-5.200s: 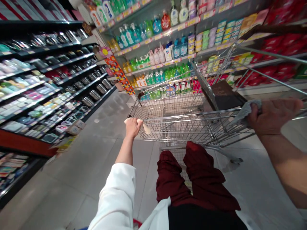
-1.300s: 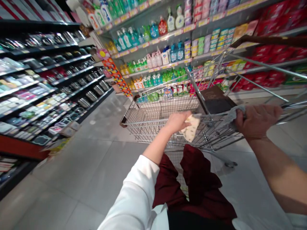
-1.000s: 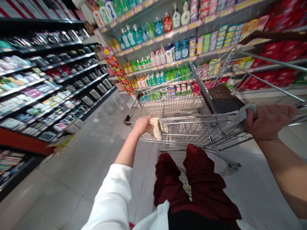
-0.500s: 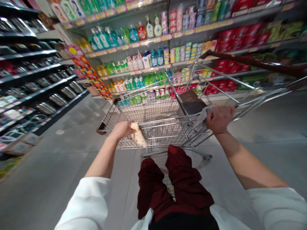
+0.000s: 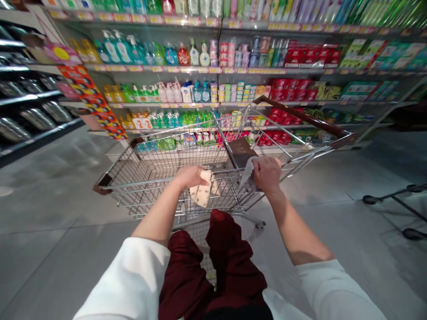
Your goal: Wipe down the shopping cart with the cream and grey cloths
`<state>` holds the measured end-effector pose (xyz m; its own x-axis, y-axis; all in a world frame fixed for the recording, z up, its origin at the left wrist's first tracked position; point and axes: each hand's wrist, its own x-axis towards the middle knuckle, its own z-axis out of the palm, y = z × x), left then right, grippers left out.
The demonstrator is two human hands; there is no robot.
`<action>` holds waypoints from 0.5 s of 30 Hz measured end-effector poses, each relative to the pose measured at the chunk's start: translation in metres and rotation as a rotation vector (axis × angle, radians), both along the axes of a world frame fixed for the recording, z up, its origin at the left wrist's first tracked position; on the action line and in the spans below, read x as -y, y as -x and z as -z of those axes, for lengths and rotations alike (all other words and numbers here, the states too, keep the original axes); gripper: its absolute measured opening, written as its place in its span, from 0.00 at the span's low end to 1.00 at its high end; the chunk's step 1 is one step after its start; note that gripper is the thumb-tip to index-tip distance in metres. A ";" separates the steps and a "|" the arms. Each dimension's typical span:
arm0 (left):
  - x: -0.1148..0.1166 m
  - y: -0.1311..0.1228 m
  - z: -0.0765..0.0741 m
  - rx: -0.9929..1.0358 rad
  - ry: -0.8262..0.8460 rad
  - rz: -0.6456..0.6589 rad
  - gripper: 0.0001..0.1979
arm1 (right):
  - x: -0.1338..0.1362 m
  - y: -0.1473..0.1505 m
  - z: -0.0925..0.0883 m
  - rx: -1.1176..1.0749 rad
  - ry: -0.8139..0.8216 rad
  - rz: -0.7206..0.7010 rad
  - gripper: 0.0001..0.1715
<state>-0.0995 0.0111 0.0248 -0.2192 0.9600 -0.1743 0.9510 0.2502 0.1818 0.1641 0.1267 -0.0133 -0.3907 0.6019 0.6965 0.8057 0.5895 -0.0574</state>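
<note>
A wire shopping cart [image 5: 160, 184] stands sideways in front of my legs, its brown handle [image 5: 300, 115] at the right. My left hand [image 5: 191, 176] is closed on a cream, patterned cloth [image 5: 202, 191] at the near top rail, and part of the cloth hangs over the wire side. Further right along the same rail, my right hand [image 5: 267, 172] grips a grey cloth [image 5: 248, 174]. Behind that hand lies the cart's brown seat panel [image 5: 240, 152]. The cart's basket shows bare wire through its middle.
Shelves [image 5: 187, 69] of pump bottles, tubs and red boxes line the wall behind the cart. Metal goods sit on a dark shelf [image 5: 33, 102] at the left. An orange display strip [image 5: 95, 104] hangs at the shelf end. Black wheels on a frame [image 5: 413, 233] stand at the right.
The view has swung to the right, so the cart appears further left. My left hand has shifted along the rail towards my right hand with the cream cloth. The right hand still grips the grey cloth.
</note>
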 end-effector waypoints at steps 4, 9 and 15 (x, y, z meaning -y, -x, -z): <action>-0.003 0.001 0.002 0.028 -0.001 -0.001 0.19 | 0.031 0.054 -0.025 0.181 0.203 -0.260 0.22; -0.004 0.003 0.002 0.042 0.030 0.027 0.18 | 0.032 0.100 -0.050 0.594 0.579 -0.362 0.21; -0.003 0.005 0.002 0.092 0.010 0.000 0.20 | 0.008 0.087 -0.061 0.673 0.616 -0.380 0.15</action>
